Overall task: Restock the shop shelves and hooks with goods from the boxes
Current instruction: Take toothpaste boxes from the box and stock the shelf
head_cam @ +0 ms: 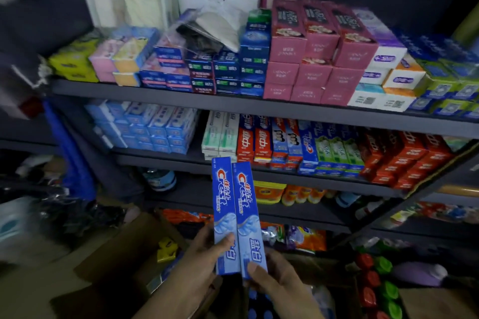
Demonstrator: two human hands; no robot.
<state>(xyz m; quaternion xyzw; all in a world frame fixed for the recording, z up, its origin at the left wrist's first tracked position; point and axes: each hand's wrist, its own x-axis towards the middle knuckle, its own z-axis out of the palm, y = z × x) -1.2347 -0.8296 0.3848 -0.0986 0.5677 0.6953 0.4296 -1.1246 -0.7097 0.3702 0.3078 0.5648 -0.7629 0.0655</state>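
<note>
a: what do the hands hold?
b: left hand [201,248] grips the left crest box [225,212], right hand [272,273] pinches the right crest box [247,217]; both boxes stand upright, side by side, before the middle shelf [181,160].
a: anything unclear?
b: both forearms are cut off at the bottom edge, the cardboard box [124,248] below is dim, and its contents are hard to make out.

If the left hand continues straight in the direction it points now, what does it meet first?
Probably the white-green toothpaste boxes on the second shelf. The left hand points its Crest box up toward them, though depth is unclear.
</note>
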